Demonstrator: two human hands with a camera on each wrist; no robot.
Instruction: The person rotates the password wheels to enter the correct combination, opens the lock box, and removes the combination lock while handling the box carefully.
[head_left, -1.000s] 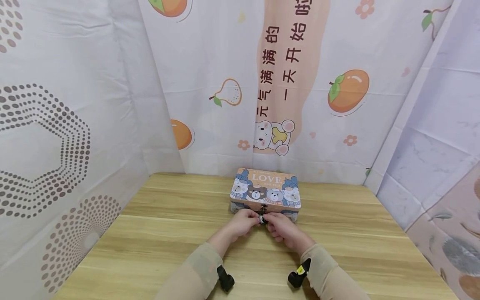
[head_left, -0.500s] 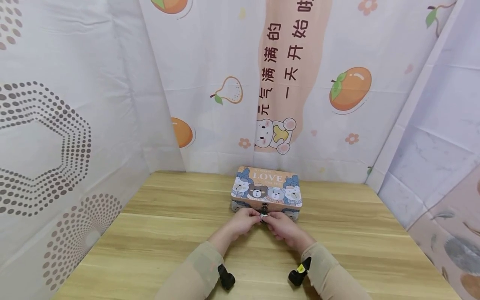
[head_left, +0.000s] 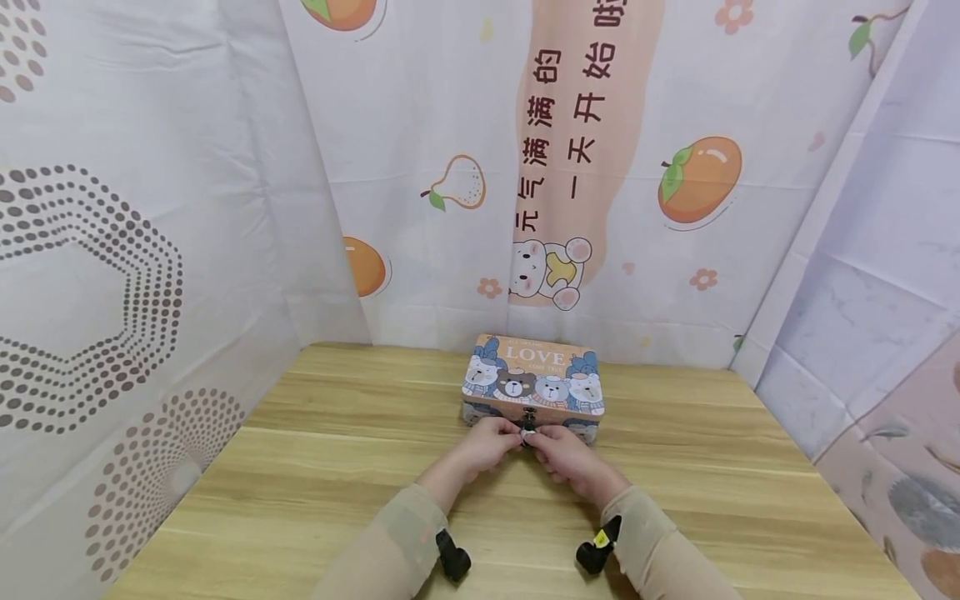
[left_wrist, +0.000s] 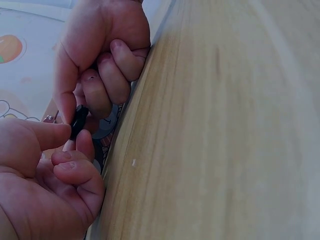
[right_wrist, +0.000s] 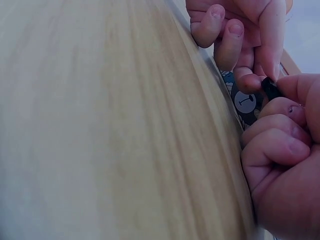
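Note:
A tin box (head_left: 532, 379) printed with bears and the word LOVE lies lid down toward the back of the table, its metal latch (head_left: 529, 413) facing me. At that latch is a small black padlock (left_wrist: 78, 122), mostly covered by fingers. My left hand (head_left: 483, 443) pinches it from the left between thumb and fingertips. From the right, the thumb and index finger of my right hand (head_left: 567, 454) pinch it too. In the right wrist view the dark padlock (right_wrist: 270, 89) shows between both sets of fingertips, and the right hand's other fingers are curled in.
The wooden table (head_left: 337, 467) runs out on both sides of the box. Behind it hangs a printed curtain (head_left: 420, 317), with more cloth at left and right. A black wrist camera (head_left: 452, 556) sits on each cuff.
Both hands stay at the latch. Their fingertips have shifted slightly and cover more of the padlock than a second ago. The box keeps its place on the table.

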